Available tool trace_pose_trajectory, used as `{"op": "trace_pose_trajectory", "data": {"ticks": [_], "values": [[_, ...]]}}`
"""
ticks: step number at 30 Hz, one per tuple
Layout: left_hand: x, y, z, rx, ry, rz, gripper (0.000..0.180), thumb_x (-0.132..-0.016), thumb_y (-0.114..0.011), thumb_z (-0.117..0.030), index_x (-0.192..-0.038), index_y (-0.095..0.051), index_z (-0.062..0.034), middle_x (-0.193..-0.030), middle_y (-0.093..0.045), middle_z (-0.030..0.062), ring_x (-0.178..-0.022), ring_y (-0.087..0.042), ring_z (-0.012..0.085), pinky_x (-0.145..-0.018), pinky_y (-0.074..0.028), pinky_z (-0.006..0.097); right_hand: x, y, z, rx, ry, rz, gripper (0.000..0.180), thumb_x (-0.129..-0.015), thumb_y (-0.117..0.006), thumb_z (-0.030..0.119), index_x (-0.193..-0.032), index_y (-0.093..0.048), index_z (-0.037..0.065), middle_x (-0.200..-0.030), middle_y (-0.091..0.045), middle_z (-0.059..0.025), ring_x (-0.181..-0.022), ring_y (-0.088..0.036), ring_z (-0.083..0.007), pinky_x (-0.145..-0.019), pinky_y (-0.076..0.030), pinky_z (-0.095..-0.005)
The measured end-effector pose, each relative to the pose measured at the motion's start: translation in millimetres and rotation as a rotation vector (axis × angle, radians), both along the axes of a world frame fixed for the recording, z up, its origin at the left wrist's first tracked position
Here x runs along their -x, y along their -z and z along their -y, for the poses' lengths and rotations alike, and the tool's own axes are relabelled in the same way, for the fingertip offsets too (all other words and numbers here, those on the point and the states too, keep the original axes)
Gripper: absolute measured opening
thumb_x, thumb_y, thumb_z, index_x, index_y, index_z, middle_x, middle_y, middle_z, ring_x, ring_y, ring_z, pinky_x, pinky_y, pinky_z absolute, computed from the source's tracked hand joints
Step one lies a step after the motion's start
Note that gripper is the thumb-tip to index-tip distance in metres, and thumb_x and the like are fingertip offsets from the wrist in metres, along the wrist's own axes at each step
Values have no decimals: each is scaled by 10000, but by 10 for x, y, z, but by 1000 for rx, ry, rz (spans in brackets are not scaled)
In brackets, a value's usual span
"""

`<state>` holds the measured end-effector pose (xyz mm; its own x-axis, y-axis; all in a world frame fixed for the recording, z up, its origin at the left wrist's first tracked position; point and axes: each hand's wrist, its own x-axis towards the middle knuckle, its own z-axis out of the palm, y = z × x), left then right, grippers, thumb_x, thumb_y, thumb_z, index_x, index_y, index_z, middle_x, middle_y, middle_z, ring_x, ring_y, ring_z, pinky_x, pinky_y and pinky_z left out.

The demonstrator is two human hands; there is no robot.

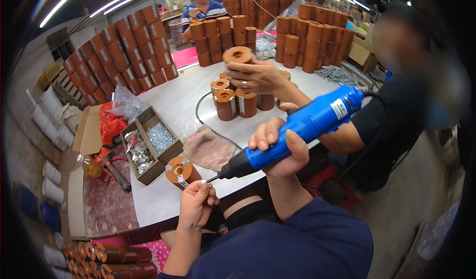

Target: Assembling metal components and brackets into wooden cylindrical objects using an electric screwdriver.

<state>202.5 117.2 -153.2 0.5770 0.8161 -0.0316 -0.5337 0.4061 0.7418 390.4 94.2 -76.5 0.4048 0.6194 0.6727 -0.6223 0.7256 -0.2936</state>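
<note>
My right hand (280, 147) is wrapped round a blue electric screwdriver (312, 123), which slants down to the left with its black nose and thin bit. At the tip of that bit my left hand (197, 203) is closed in a pinch; whatever small piece lies between thumb and finger is too small to make out. Just beyond my left fingertips a brown cylinder (180, 170) stands upright on the table, with metal clips at its top rim and a metal strip on its side. A dark cord trails off the screwdriver's back end.
A divided box (151, 145) of screws and metal clips sits left of the cylinder, near a hammer (119, 174) and a pinkish cloth (210, 147). At right a co-worker's hand (255, 75) grips another brown cylinder (238, 55) above several standing ones. Stacked cylinders (121, 51) line the far side.
</note>
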Motion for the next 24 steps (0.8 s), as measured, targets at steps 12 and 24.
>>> {"op": "trace_pose_trajectory", "data": {"ticks": [12, 24], "values": [[42, 18, 15, 11, -55, 50, 105, -786, -587, -87, -889, -578, -71, -756, -586, 35, -599, -514, 100, -596, -412, 269, 60, -10, -50, -98, -115, 38, 497, -765, -483, 77, -1191, -230, 33, -695, -497, -119, -607, -526, -211, -645, -456, -372], [120, 8, 37, -92, -102, -86, 82, -824, -536, -57, -869, -563, 6, -769, -603, 105, -655, -583, 151, -625, -481, 241, 117, -54, -41, -47, -63, 173, 552, -730, -518, 151, -1186, -238, 16, -652, -480, -97, -573, -522, -205, -605, -464, -363]]}}
